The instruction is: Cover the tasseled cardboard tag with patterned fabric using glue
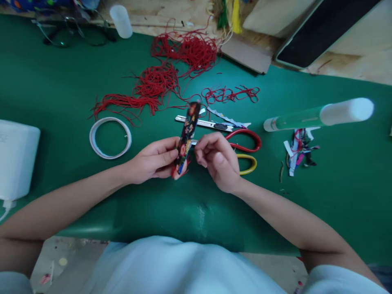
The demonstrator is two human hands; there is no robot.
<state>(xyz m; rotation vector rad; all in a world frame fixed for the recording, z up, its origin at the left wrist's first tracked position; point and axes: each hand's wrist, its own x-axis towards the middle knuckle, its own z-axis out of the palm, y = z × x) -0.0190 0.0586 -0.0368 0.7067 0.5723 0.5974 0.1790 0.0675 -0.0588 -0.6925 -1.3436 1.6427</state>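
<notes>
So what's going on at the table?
The left hand holds a narrow, dark floral strip over the green tabletop. The right hand is curled beside it; whether it grips anything is unclear. Scissors with red and yellow handles lie partly hidden by that hand, a slim silver knife and tangled red cords beyond.

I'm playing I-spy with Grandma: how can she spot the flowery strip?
Start at the green table and find the left hand near the middle. It holds a narrow black strip; colourful flowers set it apart from the plain red cords beyond.
</notes>
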